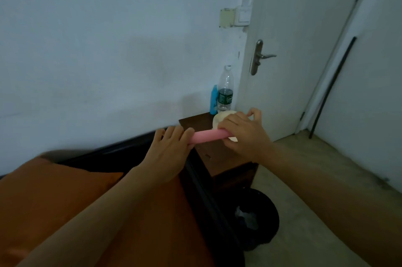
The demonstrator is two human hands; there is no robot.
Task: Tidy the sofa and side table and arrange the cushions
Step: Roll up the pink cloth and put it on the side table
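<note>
Both hands, left hand [171, 149] and right hand [243, 134], fingers clamped on the pink roll [206, 137], hold it level over the tabletop [195, 119], bottle [225, 90] at 12 o'clock, probably for tidying.

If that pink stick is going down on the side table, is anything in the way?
Partly. Both hands, left hand and right hand, hold the pink stick over the side table. A pale round object lies under it, with two bottles in the far corner. The near-left tabletop looks free.

Pink tube's [206, 136] ends under hands
</note>
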